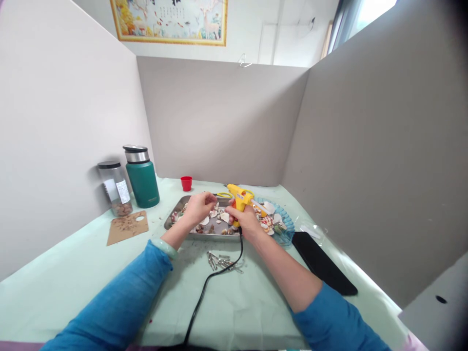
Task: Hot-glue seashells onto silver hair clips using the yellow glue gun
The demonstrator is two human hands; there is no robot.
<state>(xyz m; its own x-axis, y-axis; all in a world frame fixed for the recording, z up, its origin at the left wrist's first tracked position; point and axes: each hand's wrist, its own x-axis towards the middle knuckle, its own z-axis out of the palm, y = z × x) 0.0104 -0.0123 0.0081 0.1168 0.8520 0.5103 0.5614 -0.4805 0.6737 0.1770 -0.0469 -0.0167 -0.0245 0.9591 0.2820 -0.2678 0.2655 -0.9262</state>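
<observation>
Tabletop (256,302) beneath one glue gun (241,199)

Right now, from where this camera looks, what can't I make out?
All in the head view:
- Whether the left hand pinches anything: too small, the fingers curled.
- Some shells in the metal tray: hidden behind both hands, the right hand gripping the yellow glue gun.
- Where the black cord ends: cut off by the bottom edge.
- The jar label's wording: too small.
</observation>
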